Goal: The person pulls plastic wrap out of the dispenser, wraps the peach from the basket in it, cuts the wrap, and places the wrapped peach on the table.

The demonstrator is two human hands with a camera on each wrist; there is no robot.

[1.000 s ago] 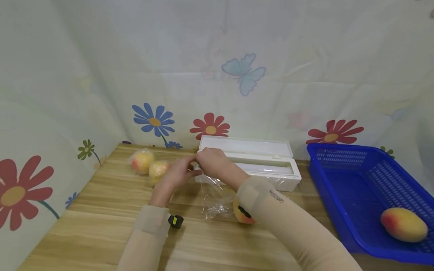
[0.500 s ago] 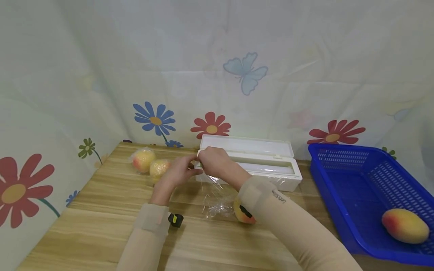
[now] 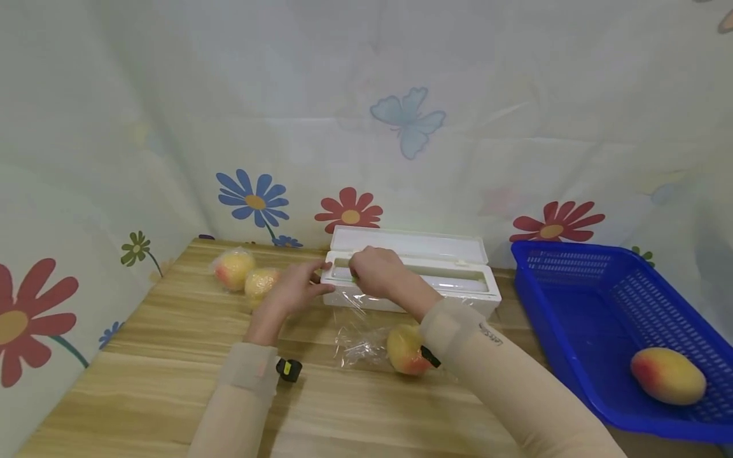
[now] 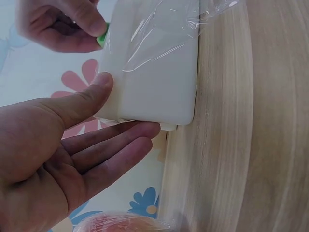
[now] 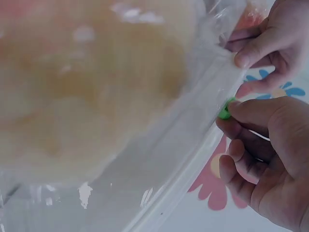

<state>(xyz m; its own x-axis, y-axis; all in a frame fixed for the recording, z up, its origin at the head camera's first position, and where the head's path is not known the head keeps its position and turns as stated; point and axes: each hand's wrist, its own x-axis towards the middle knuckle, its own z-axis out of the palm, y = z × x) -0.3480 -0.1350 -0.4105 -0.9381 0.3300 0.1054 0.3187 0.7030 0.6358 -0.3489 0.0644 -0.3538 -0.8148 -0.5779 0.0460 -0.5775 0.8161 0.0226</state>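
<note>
A white cling film dispenser box (image 3: 487,301) lies with its lid raised and a roll inside. At its left end, my left hand (image 3: 292,291) holds the corner, thumb on the upper front edge and fingers against the end wall. My right hand (image 3: 379,272) pinches a small green slide cutter (image 5: 225,110) at the box's front edge, between thumb and index finger. Clear cling film (image 3: 357,343) hangs from the box down over the table. Under the film, in front of the box, rests a yellow-red mango (image 3: 406,350), partly behind the right wrist's camera.
Two film-wrapped mangoes, the farther mango (image 3: 233,268) and the nearer mango (image 3: 260,284), sit left of the box beside my left hand. A blue plastic basket (image 3: 578,381) stands at the right with one mango (image 3: 668,375) inside. A flower-printed curtain (image 3: 458,165) hangs behind the table.
My right hand has slid rightward along the box's front edge, away from the left hand. The left hand stays at the box's left end. More of the front mango shows.
</note>
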